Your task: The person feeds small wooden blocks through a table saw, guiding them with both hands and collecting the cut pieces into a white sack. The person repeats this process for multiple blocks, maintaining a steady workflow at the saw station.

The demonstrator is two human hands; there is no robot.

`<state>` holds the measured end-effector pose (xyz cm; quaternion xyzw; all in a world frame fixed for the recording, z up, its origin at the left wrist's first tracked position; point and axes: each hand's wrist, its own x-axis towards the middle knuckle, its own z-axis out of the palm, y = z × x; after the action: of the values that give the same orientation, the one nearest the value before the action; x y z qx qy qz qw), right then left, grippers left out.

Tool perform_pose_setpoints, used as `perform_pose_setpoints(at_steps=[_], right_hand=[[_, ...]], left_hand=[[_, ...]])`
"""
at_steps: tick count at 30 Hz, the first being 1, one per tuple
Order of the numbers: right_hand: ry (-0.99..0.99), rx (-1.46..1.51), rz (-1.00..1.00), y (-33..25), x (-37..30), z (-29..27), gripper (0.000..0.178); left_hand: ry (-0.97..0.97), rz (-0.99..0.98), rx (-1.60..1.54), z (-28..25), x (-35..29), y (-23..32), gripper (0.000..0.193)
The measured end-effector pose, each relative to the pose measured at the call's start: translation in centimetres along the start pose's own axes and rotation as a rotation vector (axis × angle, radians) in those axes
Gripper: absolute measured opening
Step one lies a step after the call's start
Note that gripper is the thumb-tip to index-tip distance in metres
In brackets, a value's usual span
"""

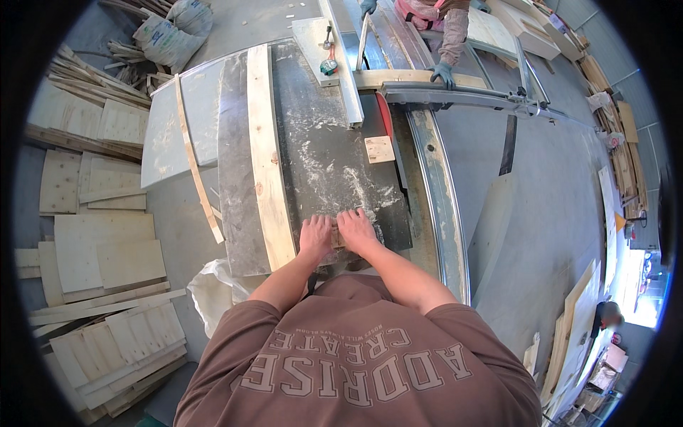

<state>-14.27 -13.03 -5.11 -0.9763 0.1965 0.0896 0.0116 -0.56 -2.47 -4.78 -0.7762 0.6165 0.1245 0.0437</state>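
At the near edge of the dark saw table [313, 135], my left hand [317, 236] and my right hand [357, 232] are side by side with fingers curled. A small brown wooden block [336, 235] shows between them, mostly hidden by my fingers; both hands appear closed on it. Farther along, a square wood offcut [379, 149] lies beside the red saw part [385, 114]. Left of my hands, a long pale plank [267, 156] lies lengthwise on the table. Pale sawdust streaks the surface.
Across the saw, a co-worker's gloved hand [442, 74] rests by a board [398, 78] against the crosscut fence [455, 94]. A metal rip fence [348, 85] stands on the table. A thin strip [191, 142] lies left; plywood stacks [107, 242] line the floor.
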Motion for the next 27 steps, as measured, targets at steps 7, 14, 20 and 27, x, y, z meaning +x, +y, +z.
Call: perform_pose_setpoints(at_steps=[7,14,20,27], right_hand=[[0.05,0.008,0.005,0.06,-0.03,0.59,0.077],[0.063,0.011,-0.001,0.12,-0.12,0.47,0.076],[0.041,0.018,0.002,0.14,-0.09,0.22,0.065],[0.042,0.021,0.002,0.11,-0.17,-0.06,0.054]], left_hand=[[-0.038,-0.018,-0.014,0.16,0.07,0.07,0.089],[0.001,-0.004,0.011,0.3,0.02,0.05,0.084],[0.016,-0.009,0.008,0.27,0.0,0.15,0.085],[0.021,-0.017,0.007,0.43,-0.01,0.16,0.087]])
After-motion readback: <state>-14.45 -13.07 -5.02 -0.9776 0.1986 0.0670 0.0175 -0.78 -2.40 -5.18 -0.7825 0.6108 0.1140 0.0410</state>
